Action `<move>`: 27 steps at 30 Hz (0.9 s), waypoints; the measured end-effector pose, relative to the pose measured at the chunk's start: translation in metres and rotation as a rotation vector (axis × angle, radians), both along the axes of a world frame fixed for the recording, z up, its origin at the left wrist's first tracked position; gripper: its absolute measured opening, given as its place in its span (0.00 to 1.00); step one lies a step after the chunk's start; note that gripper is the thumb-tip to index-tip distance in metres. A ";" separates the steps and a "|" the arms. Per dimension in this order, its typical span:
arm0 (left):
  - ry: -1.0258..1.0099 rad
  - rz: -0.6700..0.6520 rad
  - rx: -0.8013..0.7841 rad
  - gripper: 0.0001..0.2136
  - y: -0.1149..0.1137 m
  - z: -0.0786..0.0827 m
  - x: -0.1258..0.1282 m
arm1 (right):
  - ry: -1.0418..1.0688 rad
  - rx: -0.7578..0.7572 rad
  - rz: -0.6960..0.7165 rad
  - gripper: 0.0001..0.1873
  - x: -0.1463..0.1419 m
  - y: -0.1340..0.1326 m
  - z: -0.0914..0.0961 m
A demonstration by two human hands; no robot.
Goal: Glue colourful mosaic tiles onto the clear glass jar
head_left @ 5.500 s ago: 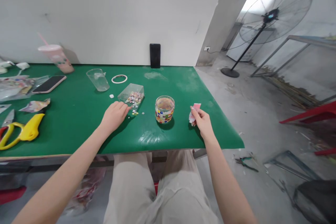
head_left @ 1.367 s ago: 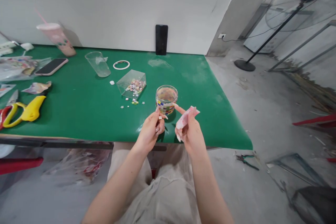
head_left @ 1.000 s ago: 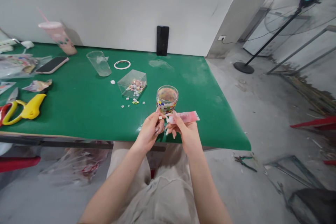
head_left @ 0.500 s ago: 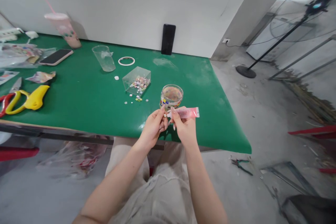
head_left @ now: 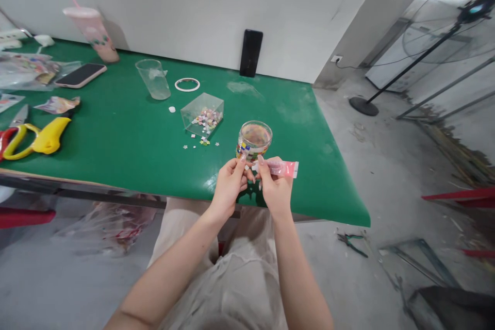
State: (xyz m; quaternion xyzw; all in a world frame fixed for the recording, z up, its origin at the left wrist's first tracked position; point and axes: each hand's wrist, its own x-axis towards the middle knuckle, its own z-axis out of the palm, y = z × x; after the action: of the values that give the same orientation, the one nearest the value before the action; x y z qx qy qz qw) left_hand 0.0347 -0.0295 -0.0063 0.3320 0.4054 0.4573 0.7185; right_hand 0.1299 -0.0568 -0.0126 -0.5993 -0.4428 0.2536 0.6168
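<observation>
Both hands meet above the near edge of the green table [head_left: 116,139]. My right hand [head_left: 275,192] is closed on a small pink tube [head_left: 284,168], held level with its nozzle pointing left. My left hand [head_left: 229,188] is pinched on something tiny right at that nozzle; I cannot make it out. Just behind the hands stands a glass jar covered with coloured mosaic tiles [head_left: 253,139]. Further left a clear plastic box [head_left: 202,114] lies tipped, small coloured tiles inside it and a few spilled in front.
Also on the table: a clear cup [head_left: 153,79], a white ring [head_left: 187,84], a black phone [head_left: 250,53] leaning on the wall, a pink tumbler [head_left: 92,32], another phone [head_left: 80,75], yellow scissors [head_left: 33,139]. A standing fan [head_left: 436,20] and pliers [head_left: 351,242] are on the floor at right.
My left hand left the tile box and came to the right hand with a pinched piece. The right hand turned the pink tube level, nozzle against the left fingers. The camera tilted downward.
</observation>
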 end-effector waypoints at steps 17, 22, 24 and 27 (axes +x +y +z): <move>0.129 0.182 0.159 0.17 -0.010 -0.007 0.007 | -0.162 0.099 -0.028 0.12 -0.011 -0.003 0.000; 0.137 0.210 0.146 0.15 -0.011 -0.005 0.007 | -0.134 0.085 0.000 0.12 -0.017 -0.002 0.003; 0.144 0.213 0.145 0.15 -0.012 -0.004 0.006 | -0.143 0.068 0.008 0.12 -0.019 -0.002 0.003; 0.141 0.206 0.134 0.16 -0.012 -0.003 0.006 | -0.160 0.044 0.003 0.12 -0.020 -0.003 0.001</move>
State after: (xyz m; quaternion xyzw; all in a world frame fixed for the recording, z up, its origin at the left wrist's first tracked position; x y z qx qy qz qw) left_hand 0.0404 -0.0415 -0.0095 0.3671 0.4555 0.5300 0.6138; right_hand 0.1098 -0.0598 -0.0114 -0.6032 -0.4970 0.1962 0.5921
